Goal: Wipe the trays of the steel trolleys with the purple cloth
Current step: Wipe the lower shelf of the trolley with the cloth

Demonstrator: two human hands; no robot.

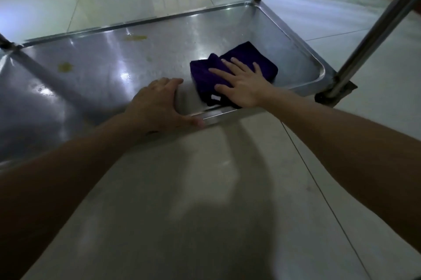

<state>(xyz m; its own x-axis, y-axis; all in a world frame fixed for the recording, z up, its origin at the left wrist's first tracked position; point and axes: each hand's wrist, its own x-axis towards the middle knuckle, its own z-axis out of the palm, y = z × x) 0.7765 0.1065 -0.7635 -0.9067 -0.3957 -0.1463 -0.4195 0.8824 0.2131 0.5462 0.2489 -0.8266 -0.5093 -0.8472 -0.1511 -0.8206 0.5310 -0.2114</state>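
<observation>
Pressing flat, the straight, spread fingers (238, 65) of the right hand (245, 88) lay on top of the purple cloth (241, 52), pinching nothing and curling round nothing; the palm bore the folded cloth down onto the metal. The left hand (155, 102) was set at about nine o'clock from it, its fingers (173, 81) hooked over the near rim (218, 113) and the thumb laid along the rim's outer face, so it gripped the tray (114, 74) and probably steadied it.

The cloth sat in the tray's near right corner, just inside the rim, with its long axis running roughly from eight o'clock to two o'clock. This was the low tray of a steel trolley, whose slanting post (373, 31) rose at the right, above a pale tiled floor (182, 188).

Two yellowish marks showed on the steel: a far stain (134, 38) near the back rim, at about ten o'clock from the cloth, and a left stain (65, 66) at about nine o'clock, well apart from it. The left hand was nearer both, but the right hand had the cloth. The coming stroke would most likely call for a sweep leftward and away, broadside to the cloth's short edge, across most of the tray's unwiped span.
</observation>
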